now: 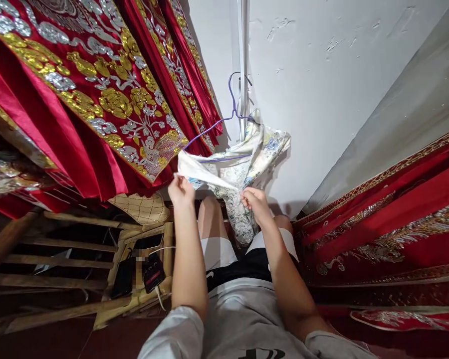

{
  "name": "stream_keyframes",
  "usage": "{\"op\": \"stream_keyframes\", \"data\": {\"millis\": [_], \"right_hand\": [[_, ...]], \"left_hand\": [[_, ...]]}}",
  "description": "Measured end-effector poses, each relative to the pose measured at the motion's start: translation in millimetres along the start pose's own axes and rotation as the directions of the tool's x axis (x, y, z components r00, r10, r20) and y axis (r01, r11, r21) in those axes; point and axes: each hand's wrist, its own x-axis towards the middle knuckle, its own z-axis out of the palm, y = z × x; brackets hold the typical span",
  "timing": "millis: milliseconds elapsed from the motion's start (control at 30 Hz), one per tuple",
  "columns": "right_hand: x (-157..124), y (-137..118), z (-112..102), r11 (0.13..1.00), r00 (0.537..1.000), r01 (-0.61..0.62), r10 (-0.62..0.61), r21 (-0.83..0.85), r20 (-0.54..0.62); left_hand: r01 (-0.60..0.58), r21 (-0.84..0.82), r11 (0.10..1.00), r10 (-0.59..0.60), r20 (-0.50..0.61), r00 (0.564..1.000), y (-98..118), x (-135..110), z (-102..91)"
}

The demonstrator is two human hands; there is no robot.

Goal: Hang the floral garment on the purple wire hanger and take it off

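Observation:
A pale silk garment (243, 169) with blue and gold flower print hangs on a purple wire hanger (230, 107), hooked on a metal pole (243, 60) against the white wall. My left hand (180, 190) is closed on the garment's white-lined edge at the left. My right hand (255, 200) pinches the printed cloth lower down at the right. The cloth is stretched between both hands, above my knees.
Red robes (90, 94) with gold and silver embroidery hang at the left. More red embroidered cloth (389, 219) fills the right. A bamboo chair (134, 259) at lower left holds a dark device with a cable. A grey panel (407, 114) leans at right.

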Motion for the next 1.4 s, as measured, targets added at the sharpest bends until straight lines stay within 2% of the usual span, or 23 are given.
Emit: {"op": "stream_keyframes", "data": {"millis": [67,133,200,267,300,400,467,567,600,667,733,767,800,867,900,933,1000,1067,1133,1200,1267,1333,1400], "right_hand": [[-12.0,0.7,-4.3,1.000,1.000,-0.021,0.021,-0.010,0.003],[-21.6,-2.7,-17.3,0.994,0.991,-0.059,0.070,-0.096,0.115],[-28.7,-8.4,-34.4,0.958,0.936,-0.116,0.193,-0.263,0.293],[-32.2,-12.9,-48.3,0.901,0.865,-0.137,0.311,-0.411,0.394],[-32.4,-13.7,-52.1,0.888,0.865,-0.129,0.318,-0.441,0.388],[-26.8,-9.8,-48.6,0.930,0.962,-0.078,0.164,-0.359,0.216],[-20.3,-5.5,-37.2,0.977,0.990,-0.066,0.090,-0.203,0.108],[-11.5,-5.7,-20.2,0.991,0.989,-0.113,0.105,0.069,0.105],[-9.5,-8.7,-16.9,0.983,0.985,-0.134,0.118,0.125,0.127],[-6.6,-20.0,-14.9,0.972,0.966,-0.183,0.150,0.150,0.208],[-4.2,-38.2,-17.9,0.975,0.930,-0.210,0.175,0.077,0.322],[-2.4,-49.3,-20.4,0.980,0.908,-0.201,0.181,0.013,0.377],[0.1,-61.3,-23.4,0.984,0.886,-0.170,0.179,-0.059,0.427],[8.9,-84.8,-29.7,0.980,0.864,-0.020,0.117,-0.198,0.490],[15.7,-94.7,-32.9,0.962,0.866,0.090,0.052,-0.257,0.498],[24.1,-102.3,-36.2,0.930,0.878,0.205,-0.037,-0.305,0.478],[45.3,-108.0,-43.0,0.838,0.899,0.378,-0.231,-0.394,0.372],[69.0,-100.9,-50.5,0.757,0.900,0.435,-0.373,-0.488,0.223],[89.8,-85.7,-58.6,0.705,0.899,0.418,-0.413,-0.573,0.148],[102.9,-71.1,-67.3,0.655,0.906,0.395,-0.395,-0.644,0.154],[106.8,-64.4,-76.3,0.625,0.907,0.403,-0.370,-0.668,0.201],[103.8,-68.2,-84.6,0.613,0.893,0.442,-0.370,-0.655,0.256],[98.0,-79.4,-90.9,0.603,0.883,0.465,-0.365,-0.648,0.294]], "left_hand": [[0.114,-0.040,0.993,-0.116,-0.061,0.991,-26.8,-29.7,-6.3],[0.188,-0.068,0.980,-0.192,-0.062,0.980,-47.3,-56.5,-6.0],[0.216,-0.077,0.973,-0.218,-0.025,0.976,-57.4,-75.8,-0.4],[0.221,-0.081,0.972,-0.221,0.009,0.975,-57.3,-88.3,9.2],[0.205,-0.074,0.976,-0.203,0.033,0.979,-54.4,-93.6,15.3],[0.072,-0.002,0.997,-0.070,0.184,0.980,-39.8,-112.8,37.3],[-0.031,0.113,0.993,-0.015,0.383,0.924,-28.9,-129.3,52.8],[-0.274,0.318,0.908,0.001,0.650,0.760,-13.7,-147.2,69.6],[-0.378,0.356,0.855,0.034,0.688,0.724,-9.3,-148.1,72.6],[-0.502,0.391,0.772,0.114,0.691,0.714,-2.1,-140.5,74.8],[-0.464,0.385,0.798,0.111,0.663,0.740,1.7,-124.0,73.0],[-0.410,0.380,0.829,0.060,0.668,0.741,2.1,-114.7,71.0],[-0.350,0.383,0.855,-0.014,0.691,0.722,1.7,-105.8,68.4],[-0.262,0.453,0.852,-0.200,0.744,0.637,-0.6,-92.4,61.1],[-0.252,0.519,0.817,-0.296,0.751,0.590,-1.8,-88.2,56.3],[-0.262,0.587,0.766,-0.381,0.743,0.550,-2.5,-85.3,50.7],[-0.329,0.691,0.644,-0.492,0.703,0.514,-1.6,-81.2,36.6],[-0.418,0.749,0.514,-0.544,0.661,0.516,3.1,-75.6,19.4],[-0.496,0.789,0.363,-0.573,0.609,0.548,11.2,-66.1,1.0],[-0.532,0.823,0.200,-0.591,0.534,0.605,21.4,-53.5,-15.7],[-0.530,0.846,0.066,-0.559,0.471,0.683,31.9,-39.7,-27.2],[-0.534,0.845,0.021,-0.465,0.481,0.743,41.6,-26.0,-30.8],[-0.589,0.804,0.081,-0.318,0.581,0.750,49.5,-12.4,-26.3]]}}
